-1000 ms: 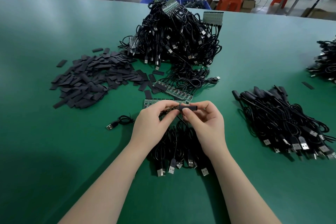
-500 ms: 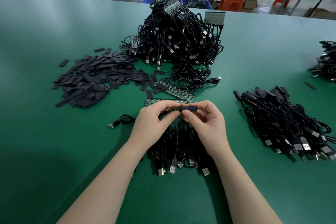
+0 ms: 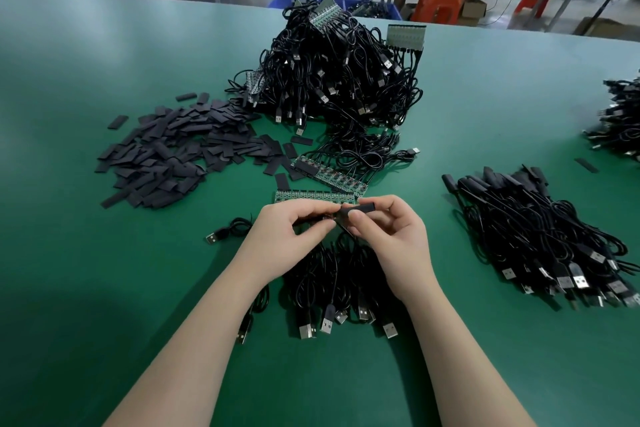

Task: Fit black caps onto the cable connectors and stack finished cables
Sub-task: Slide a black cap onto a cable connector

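My right hand [image 3: 391, 236] pinches a black cap [image 3: 360, 208] between thumb and fingers. My left hand [image 3: 287, 232] grips the cable connector [image 3: 320, 217] at the cap's left end; the connector is mostly hidden by my fingers. Both hands meet above a bundle of black USB cables [image 3: 332, 281] lying in front of me. A loose heap of black caps [image 3: 166, 156] lies to the left. A stack of capped cables [image 3: 540, 232] lies to the right.
A big pile of black cables with green circuit strips [image 3: 339, 80] rises behind my hands. Two green strips [image 3: 315, 196] lie just beyond my fingers. A single USB cable [image 3: 225, 232] lies at left. Another cable pile [image 3: 620, 121] sits at the far right edge. A person sits beyond the table.
The two hands have stayed together at the same spot; the cap sits a little further to the left over the connector. Nothing else has moved.
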The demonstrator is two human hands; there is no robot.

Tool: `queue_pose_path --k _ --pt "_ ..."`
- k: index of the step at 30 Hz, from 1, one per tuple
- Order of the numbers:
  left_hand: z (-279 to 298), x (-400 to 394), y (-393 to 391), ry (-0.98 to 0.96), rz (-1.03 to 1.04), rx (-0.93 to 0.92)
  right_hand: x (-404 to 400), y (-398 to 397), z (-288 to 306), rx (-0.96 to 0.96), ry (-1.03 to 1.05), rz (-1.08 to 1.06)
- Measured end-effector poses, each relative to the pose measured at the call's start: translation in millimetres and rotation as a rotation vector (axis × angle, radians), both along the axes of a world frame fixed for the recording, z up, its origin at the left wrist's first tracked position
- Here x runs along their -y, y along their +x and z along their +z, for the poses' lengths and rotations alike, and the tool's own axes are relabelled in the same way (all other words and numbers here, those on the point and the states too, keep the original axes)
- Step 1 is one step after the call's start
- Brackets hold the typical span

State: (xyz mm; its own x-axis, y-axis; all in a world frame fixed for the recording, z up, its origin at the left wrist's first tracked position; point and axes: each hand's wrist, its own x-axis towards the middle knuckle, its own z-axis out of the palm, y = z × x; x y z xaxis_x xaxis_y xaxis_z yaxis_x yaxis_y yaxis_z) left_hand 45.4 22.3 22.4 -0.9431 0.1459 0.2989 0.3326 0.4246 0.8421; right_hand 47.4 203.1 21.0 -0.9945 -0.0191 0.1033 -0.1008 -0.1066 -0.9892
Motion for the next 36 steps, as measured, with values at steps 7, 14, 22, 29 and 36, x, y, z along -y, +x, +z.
queue_pose_path --k 7,14,22,29,36 --pt "-0.9 -3.4 3.7 -0.036 0.164 -0.033 2.8 1.1 -1.3 0.013 -0.061 0.051" --pt "1.7 -9.9 7.2 0.018 0.117 -0.139 6.8 2.8 -0.3 0.041 -0.135 -0.014" --pt "0.1 -13.8 8.4 0.052 0.170 -0.178 10.0 4.8 3.2 0.042 -0.200 -0.004" --pt "1.5 -15.1 7.7 -0.007 0.173 -0.245 8.4 4.7 2.9 0.038 -0.178 -0.016" --pt "0.0 -16.1 8.6 0.031 0.212 -0.240 11.1 5.4 2.3 0.036 -0.174 -0.018"
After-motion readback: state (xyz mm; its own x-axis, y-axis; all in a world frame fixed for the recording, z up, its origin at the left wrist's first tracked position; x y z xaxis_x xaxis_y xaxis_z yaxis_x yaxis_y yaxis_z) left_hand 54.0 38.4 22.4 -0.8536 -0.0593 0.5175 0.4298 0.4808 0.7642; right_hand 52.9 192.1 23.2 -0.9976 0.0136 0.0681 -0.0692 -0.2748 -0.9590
